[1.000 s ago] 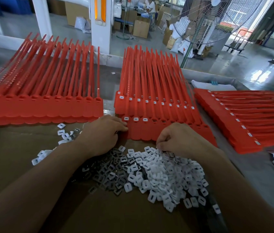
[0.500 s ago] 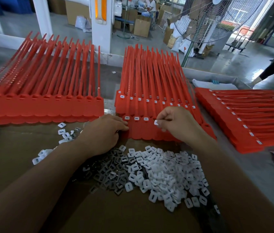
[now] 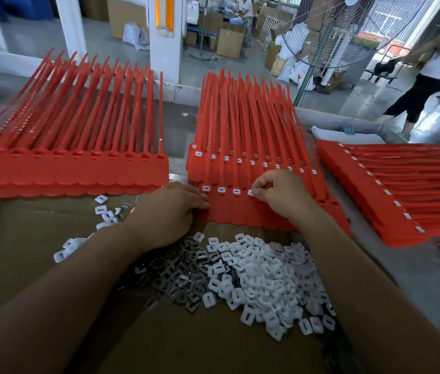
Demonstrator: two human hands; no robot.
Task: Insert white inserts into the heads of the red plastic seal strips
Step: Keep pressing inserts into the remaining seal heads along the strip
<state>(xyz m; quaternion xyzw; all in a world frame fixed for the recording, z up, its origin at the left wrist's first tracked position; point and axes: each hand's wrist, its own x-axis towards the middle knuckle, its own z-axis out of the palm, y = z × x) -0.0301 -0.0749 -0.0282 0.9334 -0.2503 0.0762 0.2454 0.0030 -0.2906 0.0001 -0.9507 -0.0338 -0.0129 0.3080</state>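
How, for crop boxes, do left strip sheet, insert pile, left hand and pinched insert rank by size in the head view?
1. left strip sheet
2. insert pile
3. left hand
4. pinched insert
Pile and hand lie nearer the camera.
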